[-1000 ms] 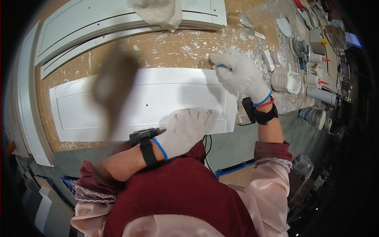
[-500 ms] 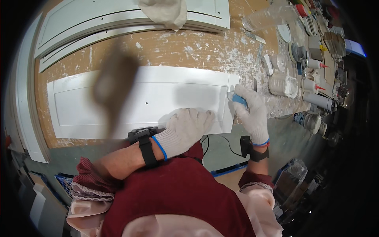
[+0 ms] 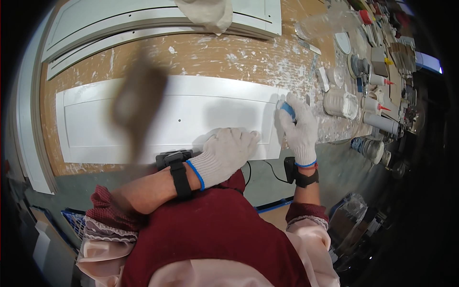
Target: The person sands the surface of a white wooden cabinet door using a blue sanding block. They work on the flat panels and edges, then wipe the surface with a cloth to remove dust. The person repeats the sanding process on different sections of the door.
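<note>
Apart, left hand flat on white panel, right hand gripping blue block at edge, bench strip behind

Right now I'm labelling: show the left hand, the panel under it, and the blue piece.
Left hand [image 3: 224, 150]: head view, gloved back.
Panel [image 3: 192, 113]: head view, bare face.
Blue piece [image 3: 288, 111]: head view, exposed side.

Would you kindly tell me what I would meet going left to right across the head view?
White panel at far left, left gloved hand, right gloved hand, plastic tub, red-tipped bottles.

Workshop | white-spattered workbench | stacked white panels | red-tipped bottles
</note>
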Tool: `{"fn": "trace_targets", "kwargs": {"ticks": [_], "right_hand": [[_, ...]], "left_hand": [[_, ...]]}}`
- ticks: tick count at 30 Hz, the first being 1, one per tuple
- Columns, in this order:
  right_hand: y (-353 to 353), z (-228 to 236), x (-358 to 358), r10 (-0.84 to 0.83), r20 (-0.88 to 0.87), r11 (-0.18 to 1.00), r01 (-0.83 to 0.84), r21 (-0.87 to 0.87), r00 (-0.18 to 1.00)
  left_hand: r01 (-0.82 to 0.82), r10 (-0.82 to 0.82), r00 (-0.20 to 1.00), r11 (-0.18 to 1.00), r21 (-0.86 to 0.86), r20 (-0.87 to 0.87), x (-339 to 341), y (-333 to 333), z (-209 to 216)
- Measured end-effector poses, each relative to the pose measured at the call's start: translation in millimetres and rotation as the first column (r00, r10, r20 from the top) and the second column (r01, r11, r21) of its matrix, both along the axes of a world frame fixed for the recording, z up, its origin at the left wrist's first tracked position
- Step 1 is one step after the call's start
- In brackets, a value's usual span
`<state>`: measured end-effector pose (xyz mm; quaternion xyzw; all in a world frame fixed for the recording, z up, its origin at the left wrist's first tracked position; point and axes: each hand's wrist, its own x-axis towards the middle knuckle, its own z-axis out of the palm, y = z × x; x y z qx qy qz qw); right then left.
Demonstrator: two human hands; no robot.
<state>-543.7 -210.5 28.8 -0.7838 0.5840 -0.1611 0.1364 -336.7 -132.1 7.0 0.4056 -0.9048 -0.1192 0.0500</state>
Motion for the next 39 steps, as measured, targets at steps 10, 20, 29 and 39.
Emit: {"fn": "trace_targets", "kwargs": {"ticks": [10,20,29,39], "right_hand": [[-1,1,1,0.009,-0.042,0.991,-0.004,0.133,0.999],[2,7,3,0.026,-0.103,0.982,-0.006,0.190,0.994],[7,10,6,0.019,-0.140,0.975,0.013,0.220,0.990],[9,12,7,-0.004,-0.136,0.973,0.035,0.227,0.991]], "left_hand": [[-0.011,0.009,0.999,0.998,-0.069,-0.039,1,-1,-2],[0.008,-0.009,1.000,1.000,-0.021,-0.021,0,-1,-1],[0.010,-0.009,1.000,0.997,-0.071,0.002,-1,-1,-2],[0.019,-0.017,0.999,0.998,-0.052,0.040,-2,0,-2]]}}
